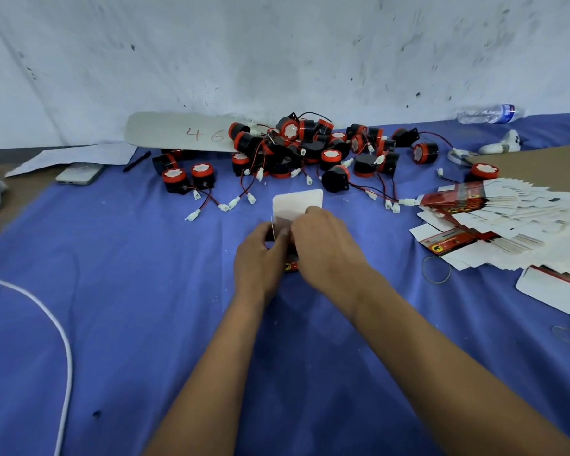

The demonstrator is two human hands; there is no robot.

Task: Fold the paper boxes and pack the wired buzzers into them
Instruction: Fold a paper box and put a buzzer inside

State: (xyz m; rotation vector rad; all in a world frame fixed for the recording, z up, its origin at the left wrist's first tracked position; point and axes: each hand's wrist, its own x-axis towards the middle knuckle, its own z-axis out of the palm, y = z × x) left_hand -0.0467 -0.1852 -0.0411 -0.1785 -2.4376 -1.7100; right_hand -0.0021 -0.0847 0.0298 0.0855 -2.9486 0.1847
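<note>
1. Two hands meet at the middle of the blue cloth [129, 291]. The left hand [260, 255] and the right hand [326, 245] both grasp one paper box [297, 205], fingers curled round its lower part.
2. Paper box: its white flap with rounded corners stands up beyond the fingers; a red and black printed panel with a small yellow round emblem shows below, between the hands. The print on it is too small to read.
3. Wired buzzers [310, 146]: a heap of black bodies with red rims and white faces lies on the cloth beyond the box, near the wall. Red and black leads ending in white plugs trail toward the hands.
4. Flat box blanks [494, 222]: a fanned stack on the right, white with red and black panels and a yellow emblem; the lettering cannot be read.
5. White board [178, 131] behind the heap, hand-marked "4 6" in red.
6. Other items: a pen [137, 161] and a phone [79, 174] at far left, a white cable [56, 324] at left, a plastic bottle [489, 114] with a blue label at far right, and a rubber band [436, 269] just beside the blanks.
</note>
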